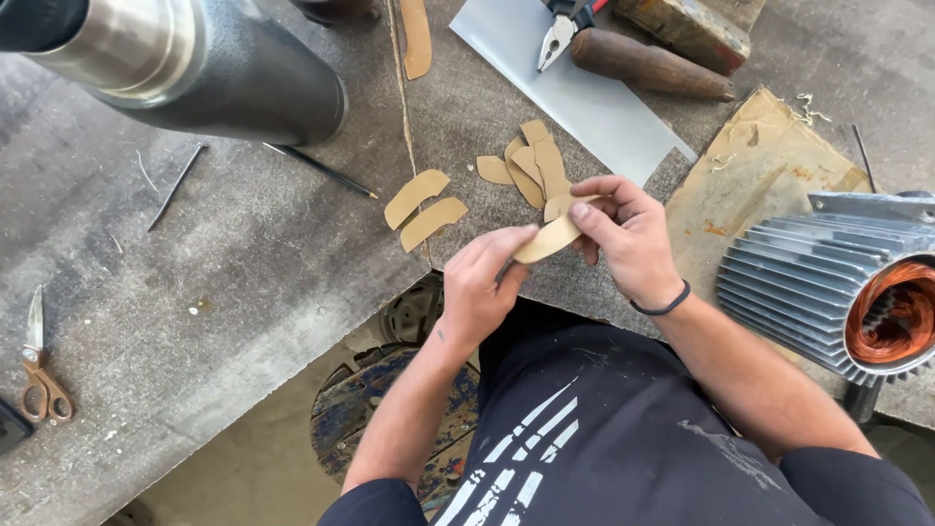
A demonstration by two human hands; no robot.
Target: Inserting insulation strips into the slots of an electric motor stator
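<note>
Grey and worn, the flat workbench top [243,253] is spreading under everything, with a large grey metal cylinder [224,73] lying across its far left corner. At the right edge a ribbed grey motor housing with copper windings [838,292] is resting on a stained sheet of brown cardboard [760,175]. Farther back a pale grey metal sheet [584,88] is carrying a pair of pliers [560,34] and a dark wooden handle [648,63]. Rusty scissors [39,375] are lying well apart at the left edge.

Near the middle a small heap of tan curved paper strips [531,161] is sitting just beyond the hands, and two more tan strips [424,209] are lying side by side to its left.

The person's left hand [477,292] and right hand [628,239] are both pinching one tan curved paper strip [550,237], holding it just above the bench edge, each closed on one end.
</note>
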